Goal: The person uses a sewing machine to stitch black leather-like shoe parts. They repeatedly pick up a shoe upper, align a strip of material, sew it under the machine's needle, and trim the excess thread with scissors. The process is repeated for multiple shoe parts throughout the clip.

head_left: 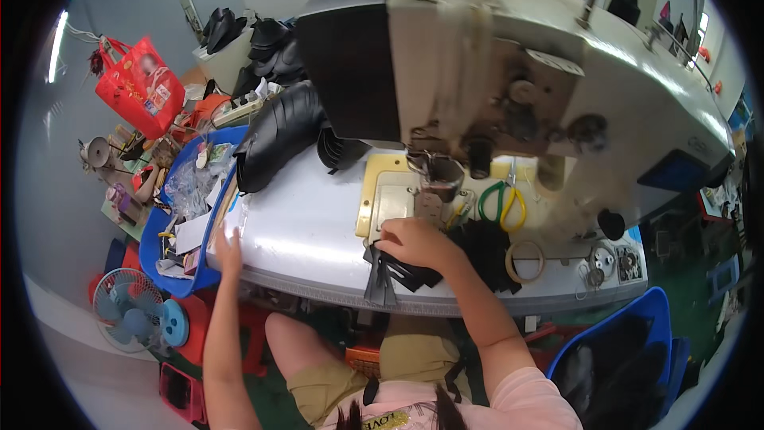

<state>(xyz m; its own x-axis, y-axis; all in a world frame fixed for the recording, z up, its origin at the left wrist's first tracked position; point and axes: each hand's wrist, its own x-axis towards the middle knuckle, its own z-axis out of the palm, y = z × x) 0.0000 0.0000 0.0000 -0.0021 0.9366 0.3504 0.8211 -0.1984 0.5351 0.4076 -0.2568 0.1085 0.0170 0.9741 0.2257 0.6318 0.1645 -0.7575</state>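
Observation:
My right hand [420, 244] is at the front of the sewing machine's bed, below the needle area. Its fingers are curled down onto flat black strips [383, 277], which look like leather and fan out toward the table's front edge. More black pieces [481, 251] lie in a heap right of that hand. My left hand [228, 253] is at the left end of the white table, beside the blue basket, fingers stretched and apart, with nothing seen in it. The sewing machine [549, 72] looms over the work, its head hiding part of the bed.
Scissors [503, 203] with green and yellow handles lie behind the black heap, near a tape roll [526, 261]. Stacked black pieces [278, 135] stand at the table's back left. A blue basket [208, 277] of scraps adjoins the left edge; a blue bin [656, 310] stands lower right.

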